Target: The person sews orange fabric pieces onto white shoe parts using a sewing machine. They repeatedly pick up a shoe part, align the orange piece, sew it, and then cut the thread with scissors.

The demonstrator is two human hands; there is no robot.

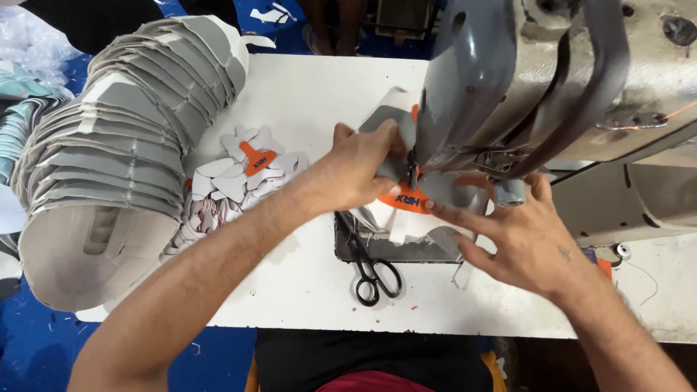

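Orange badge (406,200) on a grey-and-white shoe upper piece (396,218) lies under the needle (412,173) of the grey sewing machine (523,80), on the white table (305,94). As I judge it, the stitching of the badge is in hand, and turning the piece needs slow, small pivots. The left hand (356,170) presses flat on the piece, fingers close together beside the needle; the right hand (519,239) has its fingers spread, fingertips (430,207) on the badge's edge. Black scissors (372,265) lie just in front. A curved stack of cut uppers (123,145) and a pile of small badges (239,174) crowd the left; open tabletop remains nearer the front edge.
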